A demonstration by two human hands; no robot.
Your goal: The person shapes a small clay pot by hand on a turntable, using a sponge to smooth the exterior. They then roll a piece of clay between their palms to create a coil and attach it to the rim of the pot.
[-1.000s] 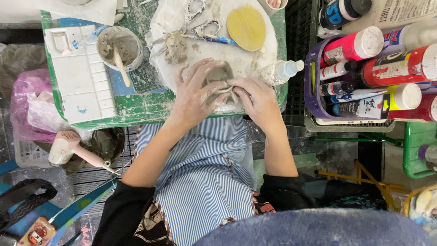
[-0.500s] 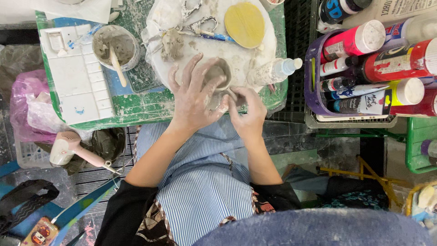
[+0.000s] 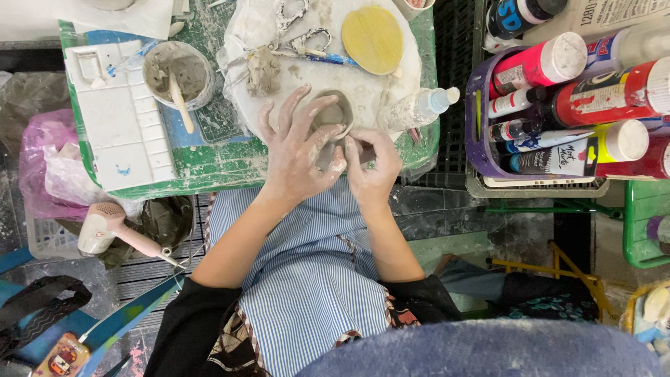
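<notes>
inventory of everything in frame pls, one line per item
clay pot: 1, grey, small, held at the near table edge
white round board: 1, under the pot
yellow disc: 1, on the board, far side
clay lump: 1, grey, on the board, left part
cup of slip: 1, grey, stick in it, left of the board
palette: 1, white, table's left end
squeeze bottle: 1, clear, blue tip, right of the pot
paint bottles: several, pink, red, yellow and more, in a basket on the right
hair dryer: 1, pink, below the table, left
left hand: clay-smeared, grip around the pot
right hand: fingers at the pot's near side
</notes>
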